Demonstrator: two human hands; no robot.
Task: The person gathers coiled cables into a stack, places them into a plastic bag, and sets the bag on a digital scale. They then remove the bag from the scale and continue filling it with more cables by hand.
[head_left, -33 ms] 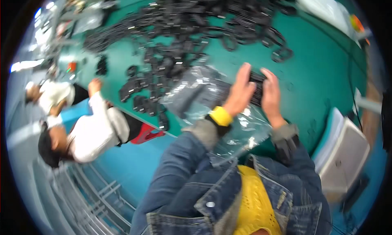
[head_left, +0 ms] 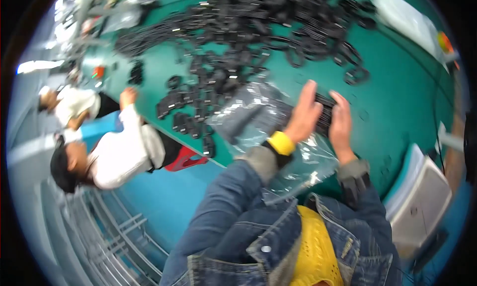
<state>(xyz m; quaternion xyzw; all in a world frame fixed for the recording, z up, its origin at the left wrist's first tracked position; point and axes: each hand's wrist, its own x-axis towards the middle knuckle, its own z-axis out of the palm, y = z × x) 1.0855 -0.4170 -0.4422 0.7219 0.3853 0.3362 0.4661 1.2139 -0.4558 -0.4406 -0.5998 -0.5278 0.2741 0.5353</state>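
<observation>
Between my two hands, over the green table [head_left: 397, 94], stands a bundle of black cables [head_left: 325, 115] that looks like a row of stacked coils. My left hand [head_left: 303, 116] presses against its left side, fingers straight and pointing away from me. On the other side my right hand [head_left: 341, 126] holds it in the same way, palm facing inward. Beneath and beside the hands spreads a clear plastic bag [head_left: 300, 174]. Dark items [head_left: 243, 118] show through the plastic to the left. Motion blur hides the finer detail of the bundle.
A large heap of black cables [head_left: 258, 22] covers the far side of the table, with smaller bundles [head_left: 186, 124] nearer the left edge. Two co-workers in white [head_left: 126, 154] sit at left. A white chair [head_left: 422, 196] stands at right, and a white sack [head_left: 407, 20] lies far right.
The whole picture has shifted slightly to the right. Both hands stay on the cable bundle, in much the same pose.
</observation>
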